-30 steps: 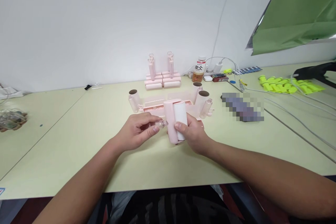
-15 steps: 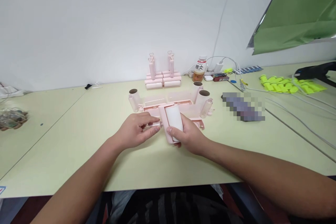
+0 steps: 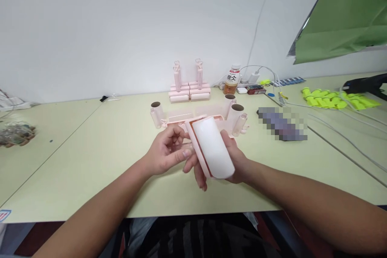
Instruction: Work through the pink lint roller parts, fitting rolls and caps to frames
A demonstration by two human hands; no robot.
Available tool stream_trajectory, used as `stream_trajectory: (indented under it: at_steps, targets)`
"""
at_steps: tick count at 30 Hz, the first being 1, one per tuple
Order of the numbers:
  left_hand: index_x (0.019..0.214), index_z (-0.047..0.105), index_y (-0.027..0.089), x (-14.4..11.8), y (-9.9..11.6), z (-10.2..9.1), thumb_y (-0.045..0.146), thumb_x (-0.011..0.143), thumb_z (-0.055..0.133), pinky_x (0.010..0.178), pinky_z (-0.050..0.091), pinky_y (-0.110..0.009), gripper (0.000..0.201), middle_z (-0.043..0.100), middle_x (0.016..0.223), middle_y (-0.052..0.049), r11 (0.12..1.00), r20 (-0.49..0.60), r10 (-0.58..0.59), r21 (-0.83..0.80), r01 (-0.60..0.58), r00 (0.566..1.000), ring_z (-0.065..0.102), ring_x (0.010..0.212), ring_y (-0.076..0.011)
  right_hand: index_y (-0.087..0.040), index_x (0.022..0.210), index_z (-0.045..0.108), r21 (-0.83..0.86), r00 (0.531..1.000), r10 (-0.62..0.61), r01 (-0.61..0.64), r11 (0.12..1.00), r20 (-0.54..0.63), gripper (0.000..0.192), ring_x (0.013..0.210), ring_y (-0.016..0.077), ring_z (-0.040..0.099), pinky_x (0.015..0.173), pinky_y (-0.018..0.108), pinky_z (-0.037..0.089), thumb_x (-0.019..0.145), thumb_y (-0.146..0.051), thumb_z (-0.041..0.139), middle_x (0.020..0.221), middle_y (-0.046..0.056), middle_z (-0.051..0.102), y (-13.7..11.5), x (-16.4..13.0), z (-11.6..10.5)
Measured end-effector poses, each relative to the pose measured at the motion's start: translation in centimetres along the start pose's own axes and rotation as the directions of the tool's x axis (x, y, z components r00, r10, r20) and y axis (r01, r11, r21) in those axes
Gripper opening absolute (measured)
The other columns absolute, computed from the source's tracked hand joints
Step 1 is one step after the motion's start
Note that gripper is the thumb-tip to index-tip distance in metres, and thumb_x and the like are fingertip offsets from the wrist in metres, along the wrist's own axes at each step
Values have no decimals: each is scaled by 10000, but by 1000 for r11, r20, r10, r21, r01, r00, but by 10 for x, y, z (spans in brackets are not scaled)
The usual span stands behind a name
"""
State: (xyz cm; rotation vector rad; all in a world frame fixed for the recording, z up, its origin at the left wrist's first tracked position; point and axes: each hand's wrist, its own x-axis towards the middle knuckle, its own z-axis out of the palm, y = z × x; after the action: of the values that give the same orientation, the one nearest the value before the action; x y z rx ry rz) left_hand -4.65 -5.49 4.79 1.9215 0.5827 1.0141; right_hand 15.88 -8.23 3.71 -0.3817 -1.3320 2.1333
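Note:
A lint roller with a pink case and a white roll [image 3: 213,147] is tilted above the table, its white face turned up toward me. My left hand [image 3: 166,151] is closed around its clear pink handle [image 3: 181,147], thumb along the near side. Beneath the head lies my right hand [image 3: 238,161], cradling it; some fingertips stick out past the case's left edge, and the palm is mostly hidden. Just behind are white paper rolls with brown cores [image 3: 236,117], clear pink handles [image 3: 156,117] and open pink cases [image 3: 178,123], partly covered by the held roller.
Several pink lint rollers [image 3: 190,94] stand at the wall with handles upright. To their right are a labelled bottle [image 3: 232,80], white cables [image 3: 272,74] and a blurred-out dark object [image 3: 281,124]. Yellow-green pieces [image 3: 335,98] lie farther right, clear parts [image 3: 16,134] at the far left.
The lint roller has turned so its white roll faces up more and its lower end swings right and nearer. My right thumb has left the roll, and that hand has shifted underneath.

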Motion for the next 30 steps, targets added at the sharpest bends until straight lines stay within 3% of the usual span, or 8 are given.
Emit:
stream_trajectory:
  at_steps: [6, 8, 11, 14, 18, 21, 24, 30]
  targets:
    - [844, 543, 188, 5, 11, -21, 510, 874, 561, 720, 438, -309, 324, 547, 842, -35, 957, 40, 44, 283, -54, 998, 519, 774, -165, -213, 1077, 526, 245, 992, 116, -127, 961, 57, 689, 679, 284, 717, 637, 421, 511, 831, -814, 298, 954, 137, 753, 1, 4, -1]
    - [796, 547, 188, 8, 12, -40, 492, 930, 433, 684, 425, -301, 352, 551, 801, -35, 902, -164, -35, 419, 101, 986, 506, 732, -163, -203, 1022, 539, 226, 997, 74, -75, 971, 13, 582, 716, 273, 722, 693, 417, 502, 845, -744, 418, 932, 125, 758, 1, 5, -6]
    - [743, 511, 204, 10, 9, -61, 499, 900, 465, 550, 357, -269, 337, 534, 672, 2, 659, -389, -319, 565, 498, 864, 460, 585, -145, -194, 994, 566, 176, 999, 34, -32, 984, -12, 439, 737, 246, 723, 735, 398, 496, 826, -599, 595, 893, 104, 763, 1, 4, -10]
    - [851, 553, 227, 10, 2, -63, 571, 837, 531, 512, 331, -269, 345, 596, 696, 4, 434, -321, -552, 678, 594, 770, 516, 575, -170, -178, 1025, 602, 119, 999, 0, 5, 993, -42, 397, 742, 246, 719, 720, 395, 508, 799, -496, 677, 862, 102, 761, 2, 2, -10]
    - [810, 546, 227, 9, -3, -59, 503, 822, 559, 531, 323, -279, 277, 623, 743, -15, 360, -216, -606, 784, 506, 766, 547, 624, -192, -183, 1304, 527, 56, 997, 4, 1, 998, -76, 491, 699, 234, 710, 676, 377, 509, 882, -421, 609, 772, 82, 753, 8, 2, -12]
    - [683, 465, 209, 7, 1, -66, 503, 867, 509, 527, 310, -276, 350, 565, 684, -15, 417, -199, -616, 739, 529, 763, 488, 586, -166, -239, 1530, 247, 25, 998, -32, 33, 999, -56, 700, 652, 201, 685, 719, 390, 502, 926, -379, 572, 695, 24, 733, 11, 3, -18]
    - [701, 431, 203, 6, 9, -75, 538, 904, 484, 521, 314, -251, 395, 498, 641, 12, 657, -117, -613, 472, 587, 781, 419, 541, -121, -274, 1567, -6, 38, 998, -16, 14, 999, 58, 856, 610, 187, 664, 725, 397, 493, 925, -336, 556, 667, -12, 725, 9, 4, -21]
    - [716, 417, 191, 7, 8, -51, 537, 890, 574, 450, 230, -210, 418, 417, 545, 59, 876, 123, -451, -127, 465, 884, 335, 447, -63, -103, 1464, 331, -8, 991, 52, -51, 999, 123, 730, 518, 171, 618, 694, 361, 485, 824, -310, 612, 588, 0, 698, 6, 6, -17]
